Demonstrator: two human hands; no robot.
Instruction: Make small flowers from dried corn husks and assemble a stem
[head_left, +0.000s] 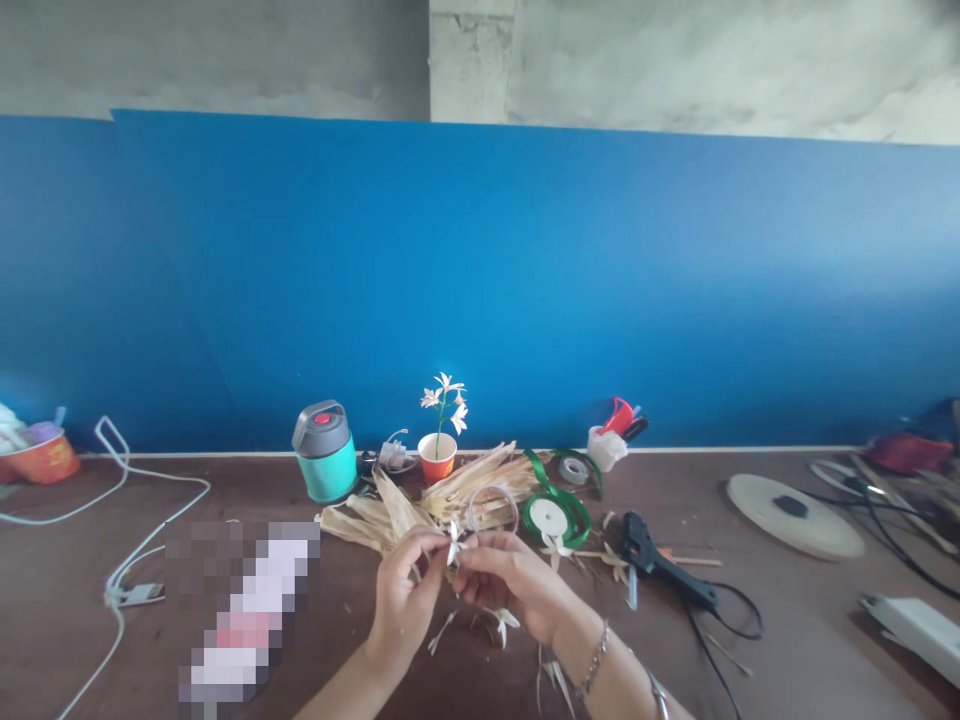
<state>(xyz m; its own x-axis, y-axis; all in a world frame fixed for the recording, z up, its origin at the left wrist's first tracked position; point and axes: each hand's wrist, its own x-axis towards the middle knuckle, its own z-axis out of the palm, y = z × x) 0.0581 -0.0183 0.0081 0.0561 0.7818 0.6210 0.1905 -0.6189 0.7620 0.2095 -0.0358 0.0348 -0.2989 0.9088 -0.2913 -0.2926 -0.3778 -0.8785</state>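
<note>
Between the fingertips of both hands is a small white husk flower (453,543), its petals pointing up. My left hand (405,585) pinches it from the left, thumb and index finger closed. From the right, my right hand (517,580) pinches at the flower's base, with its fingers curled; a bracelet circles that wrist. Dried corn husks (480,483) lie just beyond the hands. Another white flower (504,622) rests on the table below them. Close to my right hand is a roll of green ribbon (577,522).
A paper cup (437,462) holding a stem of white flowers stands at the back beside a teal flask (328,455). To the right lie a black glue gun (664,562) with its cord and a round disc (817,525). White cables (120,560) run along the left.
</note>
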